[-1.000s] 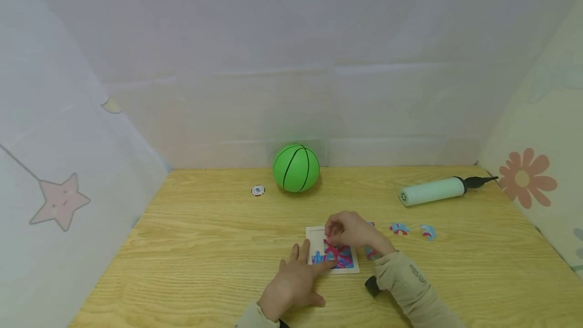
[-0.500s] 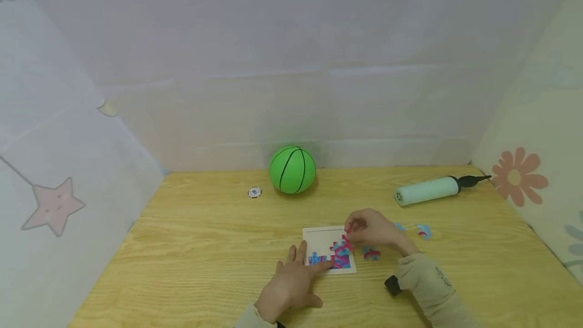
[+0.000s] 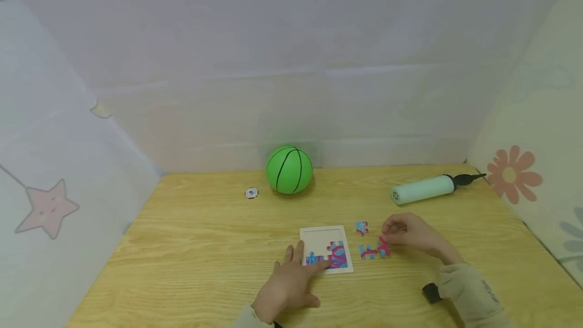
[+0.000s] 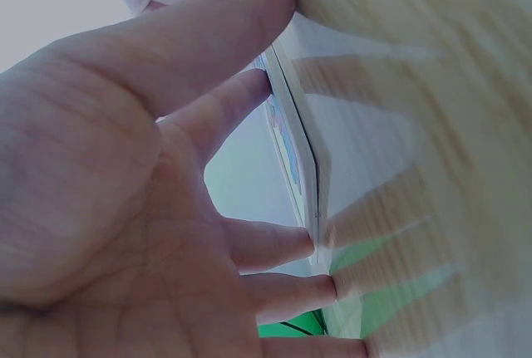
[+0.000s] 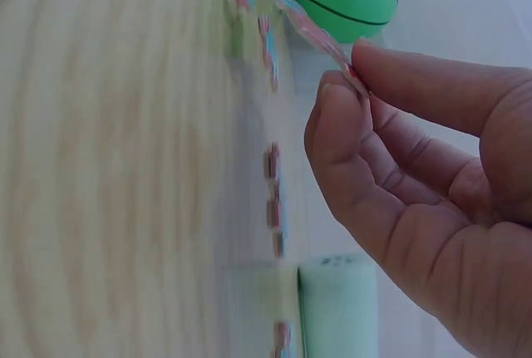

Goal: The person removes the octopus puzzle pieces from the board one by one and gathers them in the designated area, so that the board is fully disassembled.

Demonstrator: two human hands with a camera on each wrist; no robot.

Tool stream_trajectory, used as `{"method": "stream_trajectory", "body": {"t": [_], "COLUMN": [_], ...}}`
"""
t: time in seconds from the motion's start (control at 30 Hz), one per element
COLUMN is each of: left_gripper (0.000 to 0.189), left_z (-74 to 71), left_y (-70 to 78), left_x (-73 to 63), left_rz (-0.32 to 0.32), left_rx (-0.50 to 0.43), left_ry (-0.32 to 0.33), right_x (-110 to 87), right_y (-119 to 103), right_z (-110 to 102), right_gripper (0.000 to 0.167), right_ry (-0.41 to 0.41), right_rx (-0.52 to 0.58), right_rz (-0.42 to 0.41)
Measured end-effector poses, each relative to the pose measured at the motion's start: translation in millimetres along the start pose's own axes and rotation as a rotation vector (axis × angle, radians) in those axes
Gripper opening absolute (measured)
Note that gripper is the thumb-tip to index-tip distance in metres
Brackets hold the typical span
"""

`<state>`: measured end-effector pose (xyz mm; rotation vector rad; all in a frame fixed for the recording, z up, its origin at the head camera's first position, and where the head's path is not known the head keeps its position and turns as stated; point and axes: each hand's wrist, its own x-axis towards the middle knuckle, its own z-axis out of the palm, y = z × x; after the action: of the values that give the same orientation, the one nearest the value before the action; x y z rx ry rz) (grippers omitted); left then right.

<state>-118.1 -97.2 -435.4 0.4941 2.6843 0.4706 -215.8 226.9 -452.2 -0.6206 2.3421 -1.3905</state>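
A white square puzzle tray point(image 3: 314, 239) lies on the table, with joined pink, blue and purple pieces point(image 3: 338, 254) along its bottom and lower right. My left hand point(image 3: 289, 285) has its fingers spread; the index fingertip rests on the pieces, and other fingertips lie at the tray's left edge. To the right of the tray, my right hand point(image 3: 412, 237) pinches a pink and blue puzzle piece point(image 5: 312, 30) between thumb and fingers, tilted above the table. Close by lie a loose puzzle piece point(image 3: 362, 227) and another loose piece point(image 3: 367, 252). More pieces are hidden behind the right hand in the head view.
A green ball point(image 3: 289, 170) stands by the back wall, with a poker chip point(image 3: 251, 193) to its left. At the back right lies a pale green hand pump point(image 3: 423, 190) with a black nozzle. Fabric walls enclose the wooden table point(image 3: 205, 247) on three sides.
My right hand has carried the pink and blue puzzle piece from over the tray out to the right. The left hand stays on the tray. The head view has shifted slightly.
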Motion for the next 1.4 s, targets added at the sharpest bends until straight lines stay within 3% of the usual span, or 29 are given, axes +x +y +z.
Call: {"method": "stream_trajectory", "body": {"t": [0.37,0.63,0.87,1.2,1.4], "left_gripper": [0.073,0.072,0.072,0.071,0.079], "left_z": [0.9,0.8,3.8,1.3,-2.1], "left_y": [-2.8,-2.9,-0.3,2.3,-3.7], "left_x": [1.6,2.9,1.9,0.0,0.3], "left_rz": [0.011,0.004,0.003,0.006,0.015], "left_rx": [0.001,-0.006,-0.001,-0.022,-0.029], "left_ry": [-0.001,-0.008,0.03,0.025,-0.027], "right_x": [-14.5,-12.9,-11.2,-7.8,3.9], "right_y": [10,12,15,10,1], "right_z": [-13,-11,-7,-4,10], "right_gripper": [0.014,0.009,0.012,0.008,0.009], "right_ry": [-0.041,0.025,0.048,0.082,0.082], "right_rx": [0.0,-0.225,-0.312,-0.348,-0.336], "right_rz": [0.033,0.002,-0.009,-0.068,-0.112]}}
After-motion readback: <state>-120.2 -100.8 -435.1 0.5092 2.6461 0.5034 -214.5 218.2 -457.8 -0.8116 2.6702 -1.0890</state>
